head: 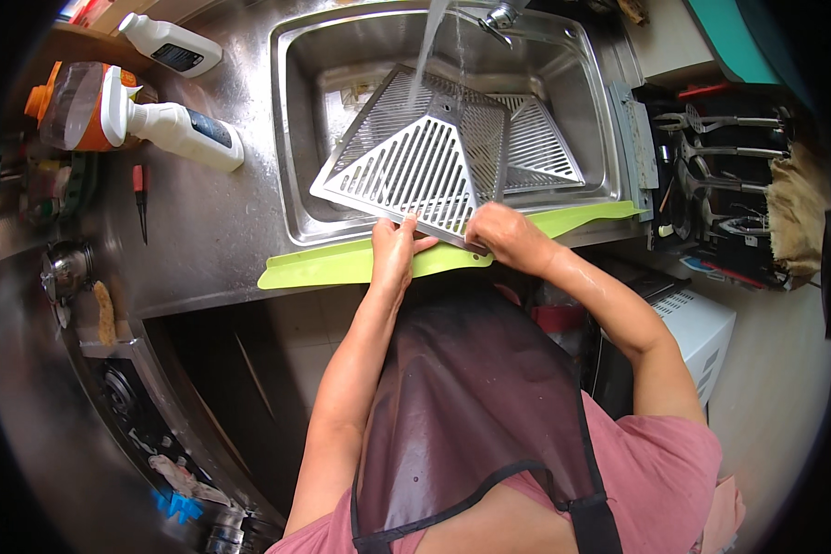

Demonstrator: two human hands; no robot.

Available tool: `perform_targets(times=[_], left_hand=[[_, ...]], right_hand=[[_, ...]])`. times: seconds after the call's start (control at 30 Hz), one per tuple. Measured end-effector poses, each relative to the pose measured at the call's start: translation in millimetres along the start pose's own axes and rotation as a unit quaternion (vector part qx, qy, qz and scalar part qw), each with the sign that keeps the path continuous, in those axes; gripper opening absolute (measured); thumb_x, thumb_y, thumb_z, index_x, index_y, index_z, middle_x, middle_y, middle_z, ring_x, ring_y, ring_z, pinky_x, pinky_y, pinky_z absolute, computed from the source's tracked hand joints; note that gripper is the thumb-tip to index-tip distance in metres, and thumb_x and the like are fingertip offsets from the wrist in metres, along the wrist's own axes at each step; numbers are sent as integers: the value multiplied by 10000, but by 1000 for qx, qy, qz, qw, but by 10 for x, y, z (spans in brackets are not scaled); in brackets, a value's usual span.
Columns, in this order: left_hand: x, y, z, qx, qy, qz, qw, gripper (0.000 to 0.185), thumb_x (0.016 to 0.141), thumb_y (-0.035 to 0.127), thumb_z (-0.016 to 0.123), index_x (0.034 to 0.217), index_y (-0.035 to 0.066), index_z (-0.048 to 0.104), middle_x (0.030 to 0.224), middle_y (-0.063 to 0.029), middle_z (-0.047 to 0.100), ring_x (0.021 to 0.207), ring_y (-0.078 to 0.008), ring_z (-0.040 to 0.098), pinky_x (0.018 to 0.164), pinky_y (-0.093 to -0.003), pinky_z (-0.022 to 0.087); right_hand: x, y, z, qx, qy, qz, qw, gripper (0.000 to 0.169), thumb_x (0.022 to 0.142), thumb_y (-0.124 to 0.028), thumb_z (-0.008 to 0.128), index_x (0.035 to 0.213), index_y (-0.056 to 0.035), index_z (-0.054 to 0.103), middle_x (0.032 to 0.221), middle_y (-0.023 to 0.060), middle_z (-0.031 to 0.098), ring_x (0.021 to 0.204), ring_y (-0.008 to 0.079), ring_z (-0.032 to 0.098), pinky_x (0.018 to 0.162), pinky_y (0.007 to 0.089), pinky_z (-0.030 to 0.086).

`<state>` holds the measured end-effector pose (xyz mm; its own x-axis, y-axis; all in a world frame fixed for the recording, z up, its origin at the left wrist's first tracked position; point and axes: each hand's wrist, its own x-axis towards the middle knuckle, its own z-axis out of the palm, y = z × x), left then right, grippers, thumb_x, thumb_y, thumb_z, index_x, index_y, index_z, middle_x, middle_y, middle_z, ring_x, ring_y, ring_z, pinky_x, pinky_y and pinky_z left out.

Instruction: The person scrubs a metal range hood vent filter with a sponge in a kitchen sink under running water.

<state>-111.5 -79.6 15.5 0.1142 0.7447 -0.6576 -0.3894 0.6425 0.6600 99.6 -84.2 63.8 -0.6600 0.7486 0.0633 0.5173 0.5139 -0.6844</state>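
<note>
My left hand [392, 251] pinches the near edge of a slotted metal range hood filter [408, 173], thumb on top. At the filter's near right corner, my right hand [511, 237] is curled around the edge; its fingertips are partly hidden. The filter leans over the front of a stainless steel sink [301, 221], tilted, with its far part inside the basin. A stream of water [426, 52] falls onto its far part. Behind it to the right, a second slotted filter [537, 145] lies in the sink, partly covered.
A lime green splash guard [325, 264] runs along the sink's front edge. On the left counter lie a white spray bottle [187, 135], a white bottle [170, 45], an orange-capped container [76, 107] and a red-handled screwdriver [140, 201]. Utensils [730, 152] fill a rack at right. The faucet [502, 17] is behind.
</note>
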Motion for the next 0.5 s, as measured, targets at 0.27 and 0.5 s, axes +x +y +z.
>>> perform_targets(times=[0.27,0.5], left_hand=[[-9,-17,-7,-3,-16,11,1000,232,939,52,470,1108,-105,486,1033,-171,594,853,-218,642,659,-327,609],[-18,30,16,6,-12,3,1000,234,945,58,468,1118,-97,490,1035,-158,597,852,-207,639,670,-327,605]], right_hand=[[63,127,-87,9,8,10,1000,168,705,46,572,847,-43,571,809,97,585,847,299,574,746,373,480],[-12,310,-112,-39,78,78,993,137,742,37,590,847,-51,605,804,105,600,828,304,578,737,389,478]])
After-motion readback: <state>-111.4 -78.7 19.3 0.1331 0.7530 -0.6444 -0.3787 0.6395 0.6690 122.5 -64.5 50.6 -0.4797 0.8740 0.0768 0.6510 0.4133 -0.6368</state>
